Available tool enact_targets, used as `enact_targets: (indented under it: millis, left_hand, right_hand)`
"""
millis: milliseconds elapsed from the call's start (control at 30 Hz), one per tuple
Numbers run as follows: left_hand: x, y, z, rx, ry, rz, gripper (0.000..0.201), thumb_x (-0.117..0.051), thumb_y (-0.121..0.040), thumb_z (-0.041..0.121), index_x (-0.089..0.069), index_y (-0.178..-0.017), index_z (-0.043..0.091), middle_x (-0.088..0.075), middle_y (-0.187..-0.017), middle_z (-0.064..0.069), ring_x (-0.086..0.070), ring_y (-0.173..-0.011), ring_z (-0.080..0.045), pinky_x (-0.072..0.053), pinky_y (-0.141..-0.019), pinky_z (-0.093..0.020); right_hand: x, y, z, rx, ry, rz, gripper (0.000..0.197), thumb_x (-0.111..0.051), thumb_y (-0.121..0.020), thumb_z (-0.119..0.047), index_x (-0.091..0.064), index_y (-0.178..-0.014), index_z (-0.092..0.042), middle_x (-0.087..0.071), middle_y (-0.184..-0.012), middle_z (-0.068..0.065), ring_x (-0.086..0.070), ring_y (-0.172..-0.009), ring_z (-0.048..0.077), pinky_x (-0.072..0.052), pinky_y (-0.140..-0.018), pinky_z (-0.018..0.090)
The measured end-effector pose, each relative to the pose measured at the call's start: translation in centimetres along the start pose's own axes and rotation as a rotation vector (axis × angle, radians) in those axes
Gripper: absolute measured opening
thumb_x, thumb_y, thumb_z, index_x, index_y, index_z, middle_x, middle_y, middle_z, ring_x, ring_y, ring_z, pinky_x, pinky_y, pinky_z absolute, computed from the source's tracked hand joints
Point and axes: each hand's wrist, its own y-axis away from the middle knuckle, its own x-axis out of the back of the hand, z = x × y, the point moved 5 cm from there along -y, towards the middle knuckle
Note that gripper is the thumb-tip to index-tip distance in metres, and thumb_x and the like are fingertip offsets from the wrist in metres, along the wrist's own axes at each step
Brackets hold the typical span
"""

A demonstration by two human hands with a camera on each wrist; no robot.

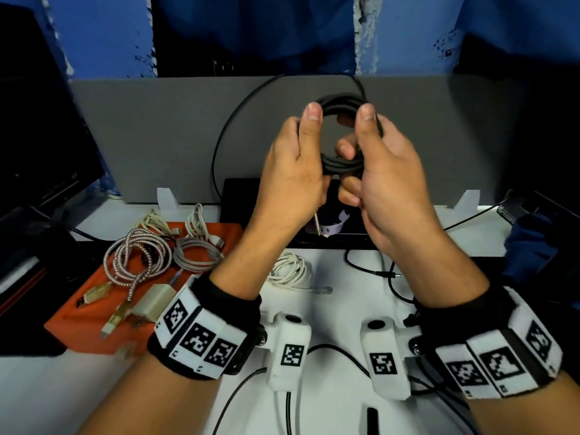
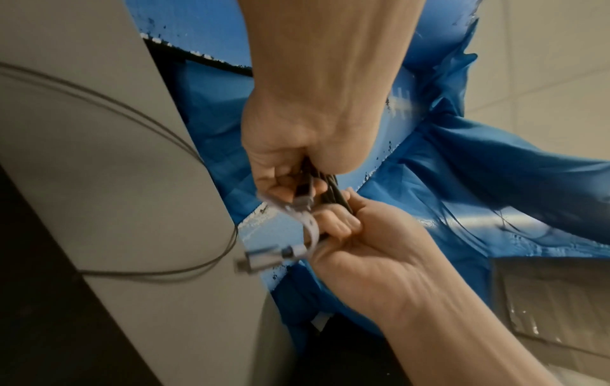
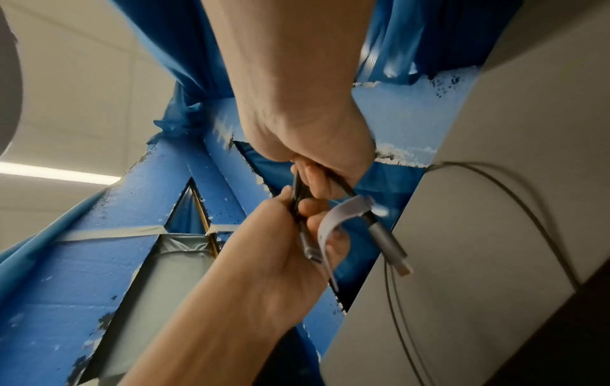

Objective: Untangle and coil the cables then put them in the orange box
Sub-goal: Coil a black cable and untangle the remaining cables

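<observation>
Head view: left hand [image 1: 292, 171] and right hand [image 1: 386, 183] both closed round black cable [image 1: 340, 105], held as round coil between grips, raised off surface [image 1: 339, 296], probably to keep turns stacked. Loose tail arcs left of left grip. Orange box [image 1: 94, 321] below and left of left grip, holding braided metallic cable [image 1: 138, 255] and pale smooth coils.

Left wrist view: fingers [image 2: 340, 219] curled on dark strands; pale flat strap [image 2: 310, 224] and plug [image 2: 257, 259] dangle below grip, blurred.

Right wrist view: grey cylindrical plug [image 3: 388, 243] hangs just beside grips; strap looks meant for binding coil.
</observation>
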Motion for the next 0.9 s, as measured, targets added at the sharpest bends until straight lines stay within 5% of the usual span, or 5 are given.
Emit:
enact_targets:
  millis: [200, 400, 633, 767, 900]
  left_hand:
    - [-0.9, 0.3, 0.2, -0.098, -0.166, -0.124, 0.047, -0.027, -0.111, 0.044, -0.049, -0.084, 0.012, -0.051, -0.052, 0.001, -0.053, -0.044, -0.009, -0.040, -0.055, -0.028]
    - [-0.2, -0.2, 0.2, -0.102, -0.136, -0.198, 0.047, -0.031, -0.111, 0.038, -0.050, -0.084, 0.005, -0.045, -0.046, 0.004, -0.046, -0.038, -0.007, -0.037, -0.047, -0.026]
    - [3.5, -0.4, -1.5, 0.190, -0.143, -0.739, 0.036, -0.045, -0.107, 0.034, -0.065, -0.107, 0.003, -0.062, -0.069, -0.007, -0.054, -0.065, -0.024, -0.044, -0.063, -0.033]
    - [6.1, -1.2, -1.1, 0.099, -0.075, -0.699, 0.020, -0.059, -0.097, 0.022, -0.074, -0.106, 0.012, -0.073, -0.092, 0.006, -0.065, -0.089, -0.008, -0.049, -0.082, -0.019]
    - [5.7, -1.8, -0.5, 0.076, 0.226, -0.490, 0.015, -0.068, -0.090, 0.024, -0.078, -0.100, 0.023, -0.059, -0.079, -0.003, -0.052, -0.067, -0.008, -0.044, -0.064, -0.019]
  right_hand:
    - [1.2, -0.8, 0.0, 0.146, 0.247, 0.140, 0.034, -0.036, -0.107, -0.045, -0.049, -0.088, -0.020, -0.045, -0.068, -0.004, -0.037, -0.051, 0.006, -0.031, -0.051, 0.026]
    - [1.3, -1.0, 0.1, 0.024, 0.151, 0.059, 0.036, -0.034, -0.111, -0.042, -0.045, -0.090, -0.016, -0.053, -0.074, 0.006, -0.031, -0.041, 0.012, -0.024, -0.040, 0.024]
    - [3.1, -1.8, -1.4, 0.253, 0.832, 0.061, 0.041, -0.035, -0.109, -0.047, -0.048, -0.079, -0.023, -0.060, -0.065, -0.004, -0.052, -0.047, 0.005, -0.040, -0.058, 0.028]
    - [2.9, -1.5, -1.7, 0.297, 0.976, 0.039, 0.040, -0.033, -0.109, -0.047, -0.050, -0.085, -0.021, -0.063, -0.071, -0.003, -0.057, -0.060, 0.002, -0.041, -0.057, 0.021]
    - [2.0, -1.2, -1.0, 0.304, 1.061, -0.014, 0.041, -0.033, -0.109, -0.047, -0.052, -0.094, -0.013, -0.063, -0.074, 0.001, -0.060, -0.073, 0.017, -0.045, -0.070, 0.041]
